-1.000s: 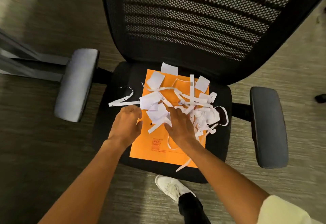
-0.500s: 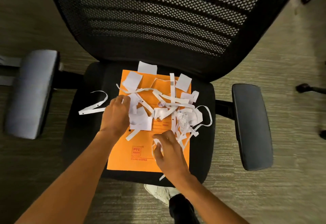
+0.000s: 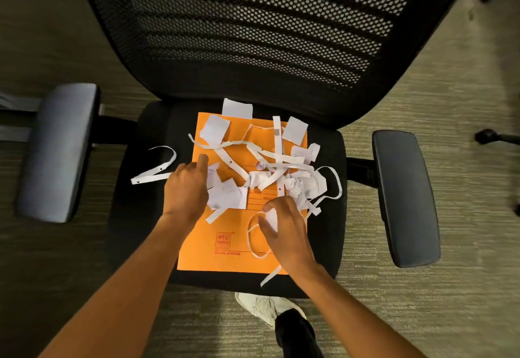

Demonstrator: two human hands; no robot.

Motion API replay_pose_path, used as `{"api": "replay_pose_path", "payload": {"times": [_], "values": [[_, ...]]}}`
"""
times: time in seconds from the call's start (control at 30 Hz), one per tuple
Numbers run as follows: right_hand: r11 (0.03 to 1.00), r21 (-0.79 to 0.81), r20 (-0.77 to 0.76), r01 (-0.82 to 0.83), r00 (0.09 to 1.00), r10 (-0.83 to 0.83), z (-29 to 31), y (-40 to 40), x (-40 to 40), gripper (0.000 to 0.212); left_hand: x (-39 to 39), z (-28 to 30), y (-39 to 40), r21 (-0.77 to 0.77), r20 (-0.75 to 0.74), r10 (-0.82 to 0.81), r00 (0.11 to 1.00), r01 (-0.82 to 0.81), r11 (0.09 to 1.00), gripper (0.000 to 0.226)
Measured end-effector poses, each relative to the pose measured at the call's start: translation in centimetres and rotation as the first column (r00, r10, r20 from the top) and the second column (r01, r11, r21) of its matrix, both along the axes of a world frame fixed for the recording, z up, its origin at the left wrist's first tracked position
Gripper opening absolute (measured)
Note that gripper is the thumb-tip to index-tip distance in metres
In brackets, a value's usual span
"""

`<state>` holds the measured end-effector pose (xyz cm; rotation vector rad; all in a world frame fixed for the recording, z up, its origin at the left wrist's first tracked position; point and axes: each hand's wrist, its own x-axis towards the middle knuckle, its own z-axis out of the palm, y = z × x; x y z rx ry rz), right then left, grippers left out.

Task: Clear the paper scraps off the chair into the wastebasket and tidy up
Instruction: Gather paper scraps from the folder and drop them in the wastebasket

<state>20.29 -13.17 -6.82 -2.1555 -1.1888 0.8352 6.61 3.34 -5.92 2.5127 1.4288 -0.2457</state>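
Your orange folder (image 3: 225, 256), printed "PTC" and "FILING SYSTEM", lies on the black chair seat (image 3: 135, 217) under the paper scraps (image 3: 270, 169). Your left hand (image 3: 187, 188) presses flat on scraps at the folder's left edge, fingers loosely together. Your right hand (image 3: 284, 231) curls around a white scrap; one curled strip (image 3: 157, 169) lies apart on bare seat, carpet (image 3: 464, 301) all around.

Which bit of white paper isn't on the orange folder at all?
The long curved strip with punched holes. It lies alone on the black seat, left of the orange folder and beside the left hand; most others sit on the folder.
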Motion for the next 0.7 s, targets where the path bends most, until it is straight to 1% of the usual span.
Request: {"api": "replay_pose_path", "payload": {"times": [0.07,0.13,0.2,0.27,0.33,0.37,0.5,0.57,0.63,0.7], "values": [[0.999,-0.036,-0.011,-0.005,1.0,0.004,-0.4,1.2,-0.4,0.019,-0.8,0.4,-0.3,-0.031,0.043,0.04,0.998,-0.038,0.999,0.028],[0.996,-0.089,-0.027,-0.012,1.0,0.009,-0.6,2.3,-1.1,0.023,-1.9,0.8,-0.5,-0.055,0.099,0.106,0.989,-0.101,0.993,0.021],[0.991,-0.129,-0.035,-0.037,0.999,0.033,-0.8,3.1,-1.9,0.035,-3.0,1.2,-0.7,-0.072,0.157,0.154,0.976,-0.144,0.987,0.013],[0.985,-0.15,-0.041,-0.083,0.996,0.078,-1.0,3.8,-2.8,0.054,-4.5,1.9,-1.0,-0.079,0.199,0.165,0.966,-0.152,0.985,0.006],[0.977,-0.189,-0.022,-0.094,0.996,0.091,-1.2,4.6,-3.7,0.068,-6.1,2.5,-1.3,-0.076,0.214,0.164,0.963,-0.151,0.986,0.007],[0.973,-0.213,0.008,-0.085,0.996,0.089,-1.4,5.0,-4.0,0.071,-6.8,2.8,-1.4,-0.08,0.21,0.168,0.963,-0.154,0.985,0.009],[0.94,-0.333,0.184,-0.076,0.972,0.144,-2.5,6.8,-5.3,0.072,-9.4,4.1,-2.2,-0.131,0.184,0.219,0.958,-0.197,0.972,0.008],[0.923,-0.381,0.245,-0.054,0.957,0.157,-2.9,7.5,-5.4,0.073,-10.4,4.6,-2.8,-0.153,0.189,0.24,0.952,-0.213,0.965,0.011],[0.913,-0.404,0.266,-0.063,0.946,0.183,-3.1,8.2,-5.4,0.069,-11.3,4.9,-3.3,-0.154,0.191,0.258,0.947,-0.231,0.961,0.012],[0.925,-0.371,0.258,-0.088,0.947,0.193,-3.3,8.6,-5.5,0.056,-12.1,5.0,-3.8,-0.147,0.186,0.271,0.944,-0.246,0.958,0.014]]}}
